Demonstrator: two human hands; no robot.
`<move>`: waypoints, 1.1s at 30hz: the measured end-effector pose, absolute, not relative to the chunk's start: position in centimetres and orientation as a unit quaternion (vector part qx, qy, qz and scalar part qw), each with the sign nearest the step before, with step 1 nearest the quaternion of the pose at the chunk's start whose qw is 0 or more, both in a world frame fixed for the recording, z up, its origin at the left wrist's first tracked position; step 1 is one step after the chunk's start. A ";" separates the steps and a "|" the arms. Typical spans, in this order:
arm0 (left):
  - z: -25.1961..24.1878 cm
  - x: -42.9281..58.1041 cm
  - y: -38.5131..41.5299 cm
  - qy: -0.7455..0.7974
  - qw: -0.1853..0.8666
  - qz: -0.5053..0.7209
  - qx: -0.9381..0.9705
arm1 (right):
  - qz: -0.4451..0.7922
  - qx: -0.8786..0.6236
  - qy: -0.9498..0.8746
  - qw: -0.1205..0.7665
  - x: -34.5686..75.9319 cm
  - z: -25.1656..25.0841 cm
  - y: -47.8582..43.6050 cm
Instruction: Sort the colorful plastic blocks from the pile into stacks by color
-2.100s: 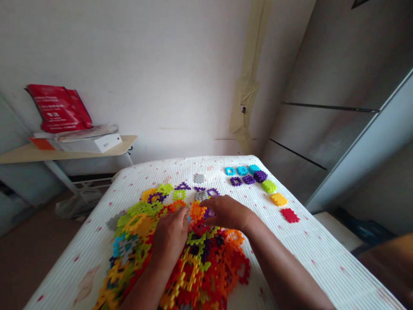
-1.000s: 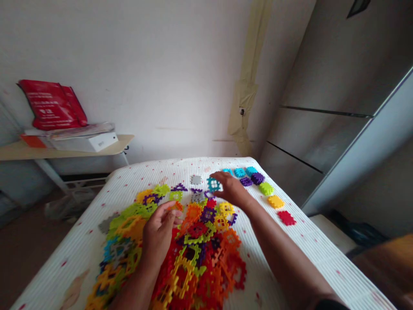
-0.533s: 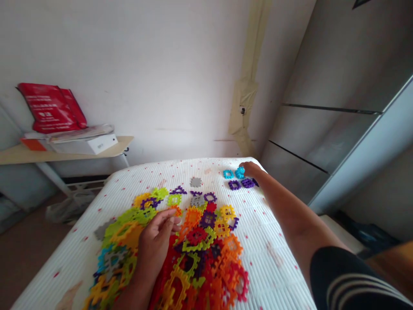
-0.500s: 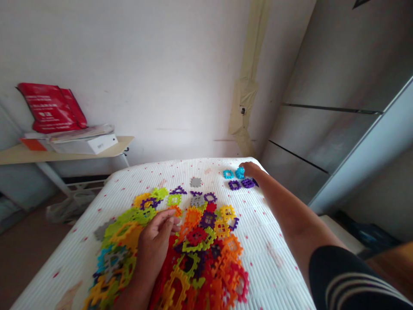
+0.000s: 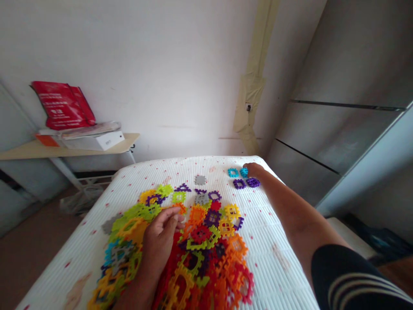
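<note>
My right hand (image 5: 254, 168) reaches to the far right corner of the table, its fingers curled at a small stack of light-blue toothed building pieces (image 5: 244, 172). The hand itself partly hides the fingertips. Left of that stack lies a light-blue square frame piece (image 5: 232, 172). Nearer, a purple frame piece (image 5: 239, 184) sits beside a purple stack (image 5: 253, 182). My left hand (image 5: 165, 224) rests over the pile of mixed toothed plastic pieces (image 5: 200, 234), loosely bent, thumb and fingers apart, with nothing visible in it. An orange piece (image 5: 179, 208) lies just beyond its fingertips.
A grey square piece (image 5: 200, 180) lies alone beyond the pile on the white quilted tablecloth (image 5: 274, 241). A side table (image 5: 129, 144) at the left bears a white box (image 5: 105, 140) and a red bag (image 5: 63, 105). A grey cabinet (image 5: 351, 77) stands at the right.
The whole view has shifted slightly, so things appear farther right. My right hand stays at the light-blue stack, and my left hand keeps its place over the pile.
</note>
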State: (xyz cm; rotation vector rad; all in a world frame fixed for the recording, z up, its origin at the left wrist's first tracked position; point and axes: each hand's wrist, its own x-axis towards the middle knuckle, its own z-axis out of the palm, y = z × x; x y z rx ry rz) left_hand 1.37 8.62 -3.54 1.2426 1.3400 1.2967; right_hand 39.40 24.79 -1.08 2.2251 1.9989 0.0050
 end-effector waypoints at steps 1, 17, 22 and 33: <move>-3.5 1.4 8.6 0.536 0.435 0.524 0.499 | 0.003 0.742 0.666 0.080 39.3 -1.1 24.7; -2.1 1.3 8.0 0.508 0.401 0.526 0.552 | 0.099 0.672 0.734 0.003 36.4 0.9 23.2; 1.0 -1.1 7.5 0.488 0.310 0.459 0.674 | 0.109 0.536 0.832 -0.096 31.2 -0.2 16.8; 4.1 -5.0 7.9 0.367 0.440 0.735 0.362 | 0.031 0.408 0.880 -0.243 25.2 -2.5 7.0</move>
